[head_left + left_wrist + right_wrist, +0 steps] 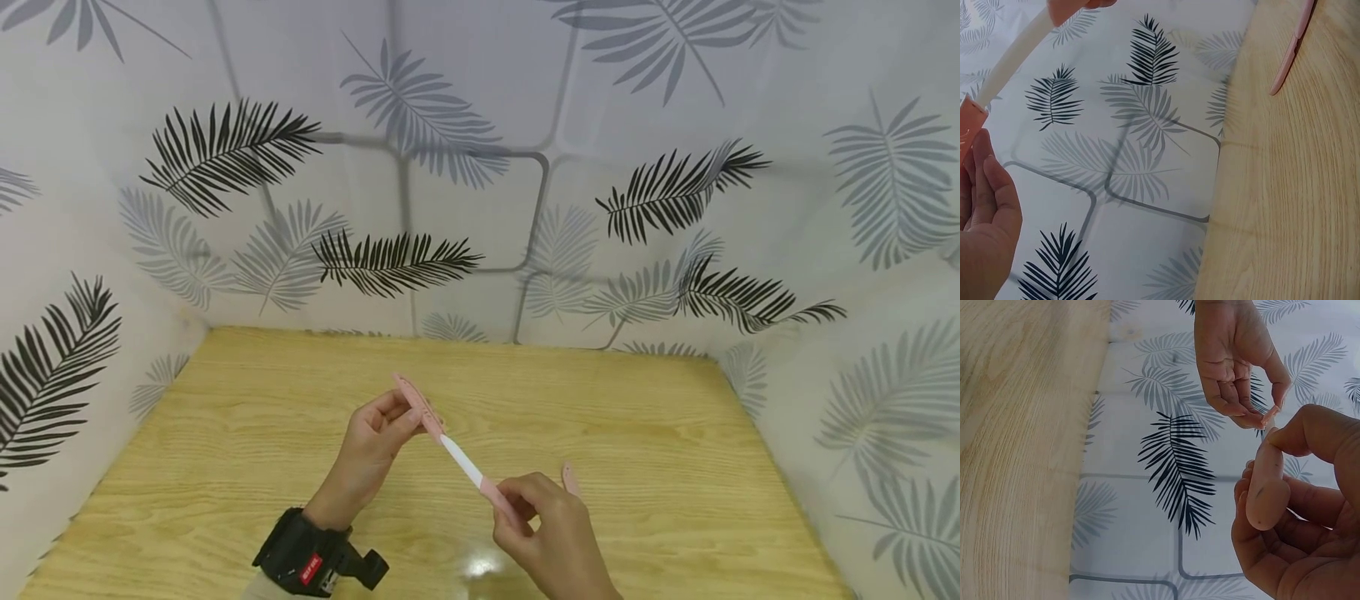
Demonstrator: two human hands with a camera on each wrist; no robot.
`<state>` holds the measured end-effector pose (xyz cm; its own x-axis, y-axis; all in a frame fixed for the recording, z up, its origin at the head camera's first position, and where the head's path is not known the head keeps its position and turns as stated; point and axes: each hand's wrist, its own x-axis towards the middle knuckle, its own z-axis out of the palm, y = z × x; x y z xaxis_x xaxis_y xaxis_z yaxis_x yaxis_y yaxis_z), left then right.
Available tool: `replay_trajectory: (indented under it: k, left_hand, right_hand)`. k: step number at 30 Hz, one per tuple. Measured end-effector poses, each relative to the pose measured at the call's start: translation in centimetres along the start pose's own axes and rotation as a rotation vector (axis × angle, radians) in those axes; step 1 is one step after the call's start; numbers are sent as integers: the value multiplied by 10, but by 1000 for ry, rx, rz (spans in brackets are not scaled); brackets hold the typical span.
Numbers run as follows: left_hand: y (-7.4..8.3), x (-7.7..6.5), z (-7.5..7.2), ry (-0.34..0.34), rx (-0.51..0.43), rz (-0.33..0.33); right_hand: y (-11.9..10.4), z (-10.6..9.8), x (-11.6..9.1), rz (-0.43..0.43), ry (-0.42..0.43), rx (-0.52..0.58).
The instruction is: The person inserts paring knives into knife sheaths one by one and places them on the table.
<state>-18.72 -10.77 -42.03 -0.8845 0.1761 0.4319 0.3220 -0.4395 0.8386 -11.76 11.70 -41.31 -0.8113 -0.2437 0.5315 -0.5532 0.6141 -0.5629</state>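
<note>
A slim knife with a white blade (461,461) and a pink handle (497,497) slants across the middle of the head view. My left hand (372,446) pinches a pink sheath (418,407) at the blade's far end; the blade's tip is out of sight. Thumb and fingers of my right hand (553,527) grip the handle, whose rounded butt (1267,503) faces the right wrist camera. Beyond the right hand, a separate slim pink piece (571,479) lies on the table, partly hidden in the head view; its kind is unclear.
The wood-grain table (262,417) runs back to a pale, leaf-patterned cloth (465,208) that rises behind it and on both sides. A black strap with a small camera mount (311,554) circles the left wrist.
</note>
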Motion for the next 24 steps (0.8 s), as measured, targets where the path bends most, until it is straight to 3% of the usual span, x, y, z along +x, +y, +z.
replay_trajectory:
  k: [19,24]
  left_hand:
    - [-5,-1,2,5,69,3]
    - [-8,-4,6,-46,45,-21]
  right_hand:
    - [3,0,-1,-5,5,-7]
    - [2,1,0,2,12,5]
